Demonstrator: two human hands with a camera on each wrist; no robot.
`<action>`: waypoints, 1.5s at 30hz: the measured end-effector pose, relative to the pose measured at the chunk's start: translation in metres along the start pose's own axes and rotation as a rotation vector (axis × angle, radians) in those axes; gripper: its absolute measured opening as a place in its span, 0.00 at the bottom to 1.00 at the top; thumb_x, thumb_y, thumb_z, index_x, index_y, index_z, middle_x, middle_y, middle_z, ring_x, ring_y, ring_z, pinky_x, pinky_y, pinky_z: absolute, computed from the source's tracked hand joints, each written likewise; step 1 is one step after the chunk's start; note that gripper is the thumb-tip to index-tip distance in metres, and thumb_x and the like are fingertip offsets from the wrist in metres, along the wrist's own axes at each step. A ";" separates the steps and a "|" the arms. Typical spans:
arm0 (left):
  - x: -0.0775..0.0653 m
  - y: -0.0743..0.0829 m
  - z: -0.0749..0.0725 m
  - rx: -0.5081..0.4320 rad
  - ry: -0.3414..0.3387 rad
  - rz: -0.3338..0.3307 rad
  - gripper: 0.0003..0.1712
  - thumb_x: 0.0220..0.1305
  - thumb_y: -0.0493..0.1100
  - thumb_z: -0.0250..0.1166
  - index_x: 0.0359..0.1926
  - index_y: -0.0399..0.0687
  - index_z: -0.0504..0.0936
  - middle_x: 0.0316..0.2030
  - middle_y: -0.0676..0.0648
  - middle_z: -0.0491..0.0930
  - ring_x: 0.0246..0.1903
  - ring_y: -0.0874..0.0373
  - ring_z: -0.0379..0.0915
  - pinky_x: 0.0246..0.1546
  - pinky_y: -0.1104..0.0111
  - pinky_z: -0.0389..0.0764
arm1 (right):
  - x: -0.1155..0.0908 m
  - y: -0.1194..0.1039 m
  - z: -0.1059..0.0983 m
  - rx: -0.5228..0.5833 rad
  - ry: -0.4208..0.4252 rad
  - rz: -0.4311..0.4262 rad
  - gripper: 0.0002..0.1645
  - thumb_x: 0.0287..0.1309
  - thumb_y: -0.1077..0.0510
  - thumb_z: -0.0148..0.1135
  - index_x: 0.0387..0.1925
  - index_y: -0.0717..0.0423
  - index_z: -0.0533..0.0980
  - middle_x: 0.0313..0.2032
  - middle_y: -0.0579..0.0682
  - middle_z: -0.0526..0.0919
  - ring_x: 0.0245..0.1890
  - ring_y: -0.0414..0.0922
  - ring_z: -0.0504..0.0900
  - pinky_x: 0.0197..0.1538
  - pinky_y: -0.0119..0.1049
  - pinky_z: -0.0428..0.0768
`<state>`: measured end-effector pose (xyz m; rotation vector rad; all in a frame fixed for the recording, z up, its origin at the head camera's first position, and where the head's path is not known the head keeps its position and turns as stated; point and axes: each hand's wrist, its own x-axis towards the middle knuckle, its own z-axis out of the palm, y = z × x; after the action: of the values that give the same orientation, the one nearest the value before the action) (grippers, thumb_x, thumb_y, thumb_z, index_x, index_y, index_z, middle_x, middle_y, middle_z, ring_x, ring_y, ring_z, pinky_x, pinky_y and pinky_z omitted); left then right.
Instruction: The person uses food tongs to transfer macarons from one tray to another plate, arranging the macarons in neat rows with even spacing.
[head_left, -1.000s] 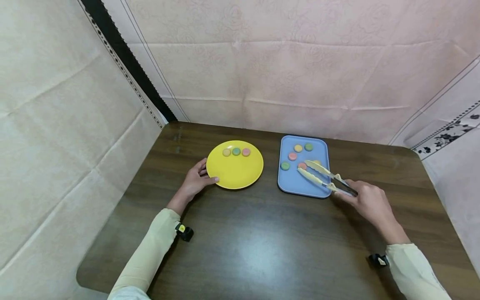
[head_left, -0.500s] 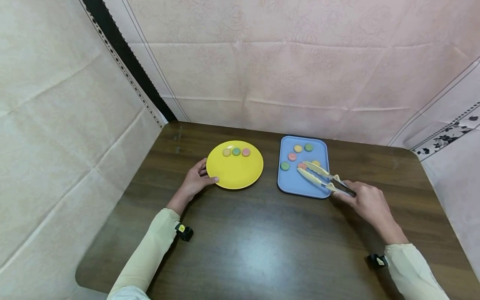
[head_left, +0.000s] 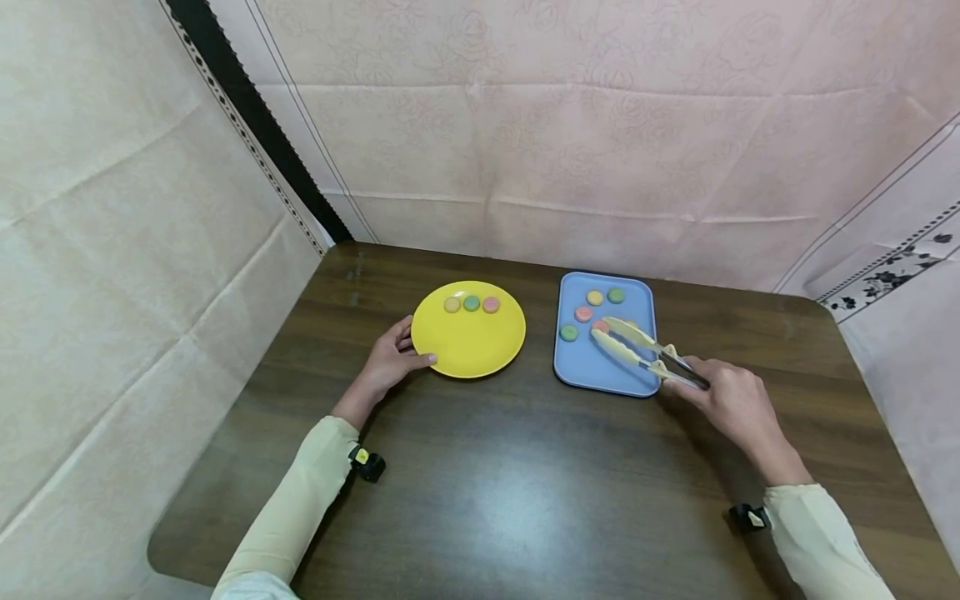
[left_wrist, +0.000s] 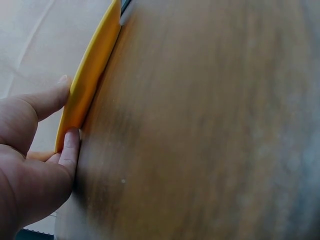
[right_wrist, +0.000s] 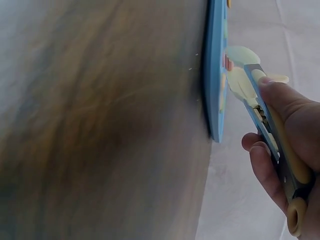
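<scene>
My left hand [head_left: 390, 358] pinches the left rim of a round yellow plate [head_left: 472, 354], thumb on top and fingers beneath, as the left wrist view shows. A yellow, a green [head_left: 471, 302] and a pink macaron [head_left: 491, 305] lie in a row on its far part. At the right, my right hand [head_left: 731, 400] grips cream-tipped metal tongs [right_wrist: 270, 127] over the blue tray [head_left: 607, 379]. The tong tips stand slightly apart on either side of a pink macaron [head_left: 601, 326]; whether they touch it I cannot tell. A yellow macaron behind them is mostly hidden.
Elsewhere on the tray lie a yellow macaron [head_left: 595, 297], another pink one [head_left: 583, 313] and two green ones, one at the left edge [head_left: 568, 332]. Plate and tray sit near the far edge of the brown wooden table [head_left: 480, 467]. Pale cloth [head_left: 570, 150] hangs behind.
The tongs have shifted slightly left over the tray, their tips drawing a little closer around the pink macaron. The left hand and the plate have stayed in place.
</scene>
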<state>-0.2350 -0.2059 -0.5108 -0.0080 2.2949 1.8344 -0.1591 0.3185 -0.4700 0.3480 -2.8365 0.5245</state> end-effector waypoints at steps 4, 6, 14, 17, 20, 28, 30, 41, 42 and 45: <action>0.000 0.000 0.000 0.003 -0.005 0.001 0.56 0.61 0.35 0.75 0.81 0.43 0.50 0.73 0.40 0.64 0.69 0.45 0.67 0.62 0.58 0.77 | 0.006 -0.006 0.000 0.013 0.034 -0.040 0.30 0.58 0.47 0.76 0.52 0.66 0.84 0.29 0.54 0.85 0.21 0.44 0.69 0.23 0.35 0.65; 0.000 0.000 -0.001 0.002 -0.007 0.002 0.56 0.61 0.35 0.75 0.81 0.44 0.50 0.74 0.40 0.64 0.69 0.45 0.66 0.62 0.59 0.77 | 0.010 -0.009 -0.001 0.018 0.048 -0.055 0.29 0.58 0.48 0.76 0.52 0.67 0.84 0.32 0.57 0.87 0.21 0.45 0.70 0.23 0.36 0.67; -0.002 0.005 -0.002 -0.009 -0.017 -0.019 0.56 0.62 0.34 0.74 0.81 0.44 0.49 0.75 0.39 0.62 0.70 0.44 0.65 0.61 0.62 0.79 | 0.026 -0.025 -0.004 0.039 0.052 -0.071 0.31 0.58 0.48 0.76 0.53 0.69 0.83 0.37 0.64 0.88 0.21 0.45 0.70 0.20 0.34 0.65; -0.009 0.018 -0.001 -0.007 -0.027 -0.037 0.55 0.62 0.32 0.73 0.81 0.40 0.48 0.75 0.37 0.61 0.70 0.43 0.64 0.62 0.60 0.78 | 0.034 -0.033 -0.005 0.038 0.060 -0.097 0.32 0.55 0.49 0.78 0.52 0.69 0.83 0.38 0.65 0.88 0.21 0.45 0.70 0.20 0.34 0.65; -0.015 0.028 0.001 -0.008 -0.033 -0.039 0.54 0.62 0.31 0.72 0.81 0.38 0.48 0.74 0.36 0.61 0.70 0.42 0.64 0.63 0.58 0.77 | 0.041 -0.040 -0.005 0.035 0.077 -0.143 0.31 0.52 0.50 0.80 0.51 0.69 0.84 0.40 0.66 0.88 0.22 0.47 0.74 0.22 0.39 0.71; -0.014 0.028 0.001 -0.012 -0.033 -0.043 0.55 0.62 0.31 0.72 0.81 0.38 0.48 0.74 0.36 0.61 0.70 0.42 0.64 0.63 0.58 0.77 | 0.065 -0.059 0.003 0.063 0.052 -0.197 0.31 0.55 0.49 0.78 0.53 0.67 0.84 0.41 0.63 0.89 0.24 0.46 0.75 0.24 0.39 0.74; -0.014 0.028 0.001 -0.013 -0.034 -0.044 0.55 0.62 0.31 0.72 0.81 0.39 0.48 0.74 0.36 0.61 0.70 0.42 0.64 0.63 0.58 0.77 | 0.071 -0.064 0.006 0.072 0.035 -0.195 0.31 0.56 0.48 0.78 0.54 0.66 0.83 0.38 0.61 0.89 0.22 0.44 0.71 0.22 0.35 0.69; -0.014 0.027 0.001 -0.005 -0.028 -0.050 0.55 0.62 0.32 0.73 0.81 0.39 0.48 0.75 0.37 0.61 0.70 0.42 0.64 0.64 0.56 0.76 | 0.107 -0.104 0.021 0.085 0.019 -0.292 0.28 0.57 0.46 0.76 0.52 0.60 0.86 0.28 0.52 0.86 0.23 0.46 0.71 0.26 0.40 0.72; -0.014 0.027 0.002 -0.004 -0.027 -0.052 0.55 0.62 0.32 0.73 0.81 0.39 0.48 0.75 0.37 0.61 0.70 0.42 0.64 0.64 0.56 0.76 | 0.110 -0.108 0.022 0.081 0.014 -0.301 0.28 0.58 0.45 0.75 0.53 0.59 0.86 0.28 0.52 0.85 0.23 0.46 0.72 0.27 0.41 0.73; -0.014 0.027 0.002 -0.003 -0.027 -0.057 0.55 0.62 0.32 0.73 0.81 0.39 0.48 0.75 0.37 0.61 0.70 0.42 0.63 0.65 0.55 0.75 | 0.117 -0.119 0.027 0.079 -0.006 -0.316 0.30 0.59 0.42 0.74 0.54 0.59 0.85 0.35 0.55 0.88 0.29 0.50 0.80 0.32 0.45 0.78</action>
<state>-0.2245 -0.1994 -0.4825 -0.0483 2.2497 1.7986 -0.2422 0.1786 -0.4254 0.7960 -2.6952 0.5680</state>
